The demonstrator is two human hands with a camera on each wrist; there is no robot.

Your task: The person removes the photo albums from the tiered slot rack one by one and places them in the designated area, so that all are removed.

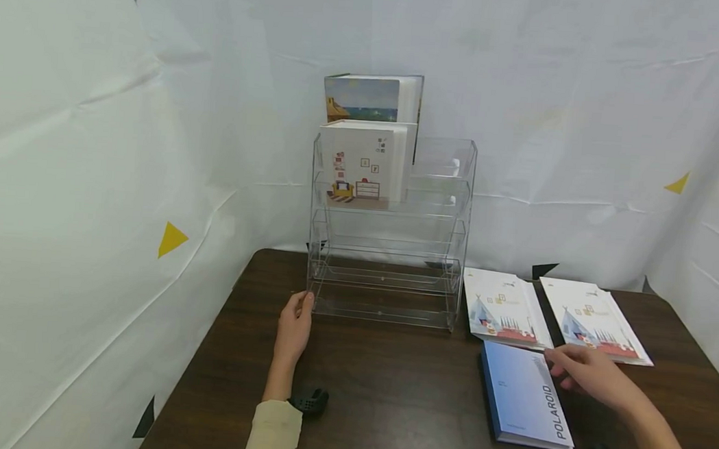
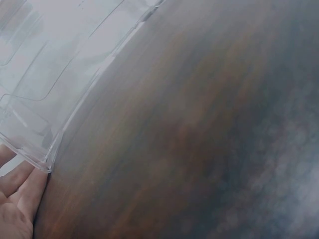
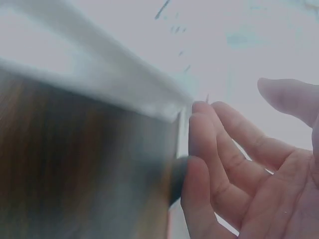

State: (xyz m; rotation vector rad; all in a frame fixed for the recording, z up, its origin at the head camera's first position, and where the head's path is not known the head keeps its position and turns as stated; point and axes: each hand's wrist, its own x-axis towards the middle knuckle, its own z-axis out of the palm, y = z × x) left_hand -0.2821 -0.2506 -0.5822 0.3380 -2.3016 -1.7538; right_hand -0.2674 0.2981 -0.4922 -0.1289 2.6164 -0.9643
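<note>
The only writing I can read is "POLAROID", printed in dark letters along the spine edge of the blue book (image 1: 525, 394), which lies flat on the desk (image 1: 386, 391) near me on the right. The small print on its cover is too fine to make out.

My right hand (image 1: 588, 372) rests at the far right corner of that book, fingers (image 3: 209, 149) straight and close together, their tips touching the book's edge where it meets the white picture book (image 1: 502, 309) lying just beyond. The thumb stands apart from the fingers. Nothing is gripped. A second white picture book (image 1: 595, 320), with the same tent drawing on its cover, lies just to the right of the first.

My left hand (image 1: 294, 323) lies on the desk with relaxed fingers (image 2: 20, 184) touching the near left corner of the clear acrylic rack (image 1: 387, 281). The rack stands at the far side of the desk, well apart from the blue book. Its upper tiers on the left hold a white book with a room drawing (image 1: 359, 166) and, behind it, a book with a seaside cover (image 1: 370, 98).
</note>
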